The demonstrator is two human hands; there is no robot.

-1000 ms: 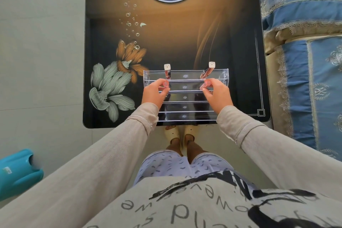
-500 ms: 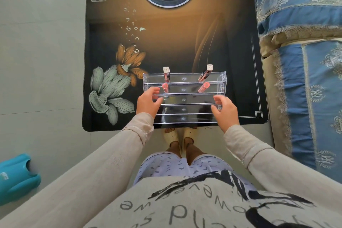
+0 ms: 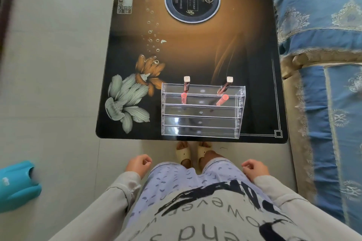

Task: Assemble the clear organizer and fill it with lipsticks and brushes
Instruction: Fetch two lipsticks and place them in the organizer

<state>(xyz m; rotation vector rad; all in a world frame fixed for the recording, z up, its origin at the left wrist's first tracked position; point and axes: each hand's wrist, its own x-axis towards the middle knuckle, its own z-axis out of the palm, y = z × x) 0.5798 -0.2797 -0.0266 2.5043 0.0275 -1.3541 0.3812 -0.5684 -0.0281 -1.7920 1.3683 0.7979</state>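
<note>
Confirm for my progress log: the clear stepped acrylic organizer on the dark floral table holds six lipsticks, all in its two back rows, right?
Not six. The head view shows four lipsticks in the clear stepped acrylic organizer: two white-capped tubes in the back row, two pink-capped tubes in the next.

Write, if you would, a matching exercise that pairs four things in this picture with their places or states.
Things:
1. clear organizer
2. left pink-capped lipstick
3. right pink-capped lipstick
4. left hand

Places or states:
A. leaning to one side in its tier
B. loosely curled beside the leg, holding nothing
C. standing at the near edge of the table
D. standing nearly upright in its tier

Pairs: 1-C, 2-D, 3-A, 4-B
</note>
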